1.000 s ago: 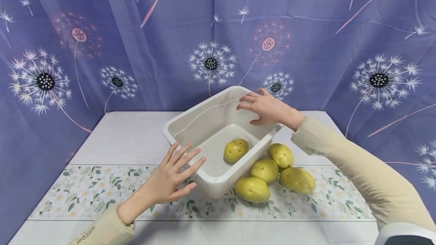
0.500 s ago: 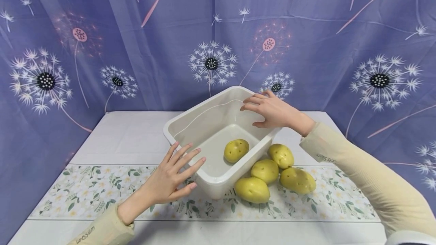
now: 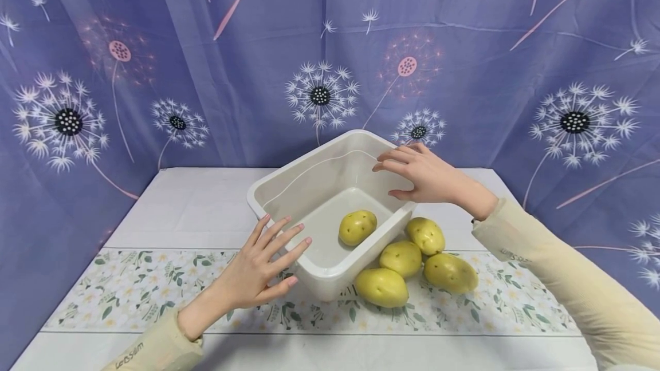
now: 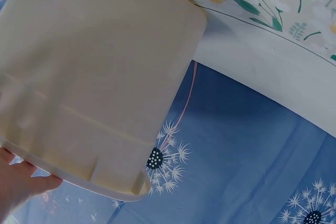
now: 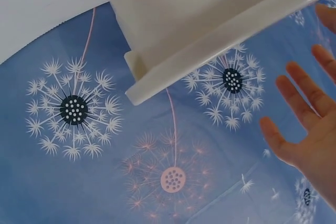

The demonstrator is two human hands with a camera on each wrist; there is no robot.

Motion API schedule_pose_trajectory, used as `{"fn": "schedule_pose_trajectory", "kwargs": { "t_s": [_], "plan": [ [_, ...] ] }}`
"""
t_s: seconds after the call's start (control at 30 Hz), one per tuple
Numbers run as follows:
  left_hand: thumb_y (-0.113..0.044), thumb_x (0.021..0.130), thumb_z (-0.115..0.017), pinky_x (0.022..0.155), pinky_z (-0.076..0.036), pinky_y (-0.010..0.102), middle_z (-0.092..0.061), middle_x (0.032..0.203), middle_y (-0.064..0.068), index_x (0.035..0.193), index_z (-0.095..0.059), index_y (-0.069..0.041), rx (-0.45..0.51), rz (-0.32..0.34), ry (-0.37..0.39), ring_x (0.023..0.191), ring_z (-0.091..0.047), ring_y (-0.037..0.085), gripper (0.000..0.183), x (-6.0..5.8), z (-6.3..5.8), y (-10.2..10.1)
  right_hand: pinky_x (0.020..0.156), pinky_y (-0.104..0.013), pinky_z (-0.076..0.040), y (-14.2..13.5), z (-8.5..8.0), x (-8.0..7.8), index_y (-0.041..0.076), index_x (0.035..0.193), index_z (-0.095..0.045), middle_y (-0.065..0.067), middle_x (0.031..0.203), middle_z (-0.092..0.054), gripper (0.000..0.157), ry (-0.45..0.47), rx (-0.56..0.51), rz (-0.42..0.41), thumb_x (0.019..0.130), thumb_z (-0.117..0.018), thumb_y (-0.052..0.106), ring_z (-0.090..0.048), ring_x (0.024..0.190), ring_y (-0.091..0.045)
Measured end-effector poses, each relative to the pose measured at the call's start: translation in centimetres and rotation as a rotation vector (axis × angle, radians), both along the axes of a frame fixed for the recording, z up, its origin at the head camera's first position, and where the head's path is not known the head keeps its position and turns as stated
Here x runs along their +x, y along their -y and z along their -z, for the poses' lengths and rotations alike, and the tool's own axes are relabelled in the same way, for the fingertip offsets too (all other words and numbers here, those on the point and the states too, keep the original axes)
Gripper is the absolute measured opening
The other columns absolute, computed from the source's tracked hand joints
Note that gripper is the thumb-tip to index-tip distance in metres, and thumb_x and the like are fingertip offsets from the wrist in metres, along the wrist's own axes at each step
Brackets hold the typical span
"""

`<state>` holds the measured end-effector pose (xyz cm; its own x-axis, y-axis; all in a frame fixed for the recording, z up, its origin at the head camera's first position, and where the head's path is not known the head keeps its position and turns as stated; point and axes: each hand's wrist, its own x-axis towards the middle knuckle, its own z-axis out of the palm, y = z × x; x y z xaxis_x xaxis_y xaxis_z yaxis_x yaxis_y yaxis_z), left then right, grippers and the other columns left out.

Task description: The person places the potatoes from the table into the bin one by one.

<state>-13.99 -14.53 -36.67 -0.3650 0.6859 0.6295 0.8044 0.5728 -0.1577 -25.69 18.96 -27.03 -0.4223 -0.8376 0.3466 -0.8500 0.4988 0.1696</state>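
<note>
A white plastic tub (image 3: pixel 285 178) stands turned at an angle on the table, with one yellow potato (image 3: pixel 358 228) on its floor. My left hand (image 3: pixel 254 268) lies at the tub's near left rim, fingers spread and straight; in the left wrist view its fingertips (image 4: pixel 48 183) are right at the rim. Above the tub's right end hovers my right hand (image 3: pixel 427 175), fingers extended and holding nothing. The right wrist view has those fingers (image 5: pixel 299 100) spread apart from the rim. Outside the tub's right wall, several more potatoes (image 3: pixel 401 259) sit close together.
A floral strip (image 3: pixel 165 293) runs across the white-covered table (image 3: pixel 206 199). Behind the table hangs a blue-purple dandelion-print curtain (image 3: pixel 247 73), close to the tub's far corner.
My right hand has moved right and slightly toward me, from over the tub's inside toward its right rim. The left hand, tub and potatoes stay where they were.
</note>
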Motion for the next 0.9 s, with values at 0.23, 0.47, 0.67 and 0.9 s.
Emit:
{"fn": "schedule_pose_trajectory", "kwargs": {
  "t_s": [0.23,0.47,0.67,0.9],
  "plan": [
    [-0.045,0.095,-0.021,0.101,-0.022,0.058,-0.043,0.133,0.011,0.127,-0.05,-0.012,0.003,0.002,0.0,0.125,-0.035,0.035,0.054,0.0,0.0,0.0,0.08,-0.042,-0.035,-0.5,0.3,1.0,0.016,0.116,-0.055,-0.007,0.118,-0.056,0.05,0.003,-0.055,-0.029,0.069,-0.072,0.028,-0.049,0.109,-0.025],
    [-0.046,0.095,-0.021,0.102,-0.021,0.057,-0.044,0.132,0.011,0.127,-0.05,-0.012,0.011,0.0,-0.003,0.123,-0.036,0.035,0.054,0.0,0.1,0.0,0.085,-0.043,-0.034,-1.1,0.6,2.3,0.017,0.117,-0.055,-0.006,0.119,-0.056,0.05,0.017,-0.081,-0.025,0.07,-0.07,0.028,-0.048,0.112,-0.026],
    [-0.046,0.095,-0.021,0.105,-0.018,0.055,-0.045,0.132,0.011,0.127,-0.05,-0.013,0.014,-0.001,-0.007,0.124,-0.036,0.035,0.054,0.0,0.1,0.0,0.082,-0.042,-0.035,-1.5,0.8,3.3,0.016,0.116,-0.055,-0.005,0.116,-0.056,0.048,-0.01,-0.085,-0.049,0.071,-0.068,0.025,-0.049,0.109,-0.025],
    [-0.045,0.095,-0.022,0.109,-0.012,0.052,-0.044,0.132,0.011,0.125,-0.052,-0.011,0.017,0.007,-0.007,0.124,-0.035,0.035,0.054,-0.1,0.1,-0.1,0.083,-0.042,-0.035,-2.1,1.1,4.2,0.014,0.115,-0.056,-0.006,0.116,-0.057,0.044,-0.056,-0.092,-0.077,0.074,-0.064,0.03,-0.05,0.108,-0.024]
  ]
}}
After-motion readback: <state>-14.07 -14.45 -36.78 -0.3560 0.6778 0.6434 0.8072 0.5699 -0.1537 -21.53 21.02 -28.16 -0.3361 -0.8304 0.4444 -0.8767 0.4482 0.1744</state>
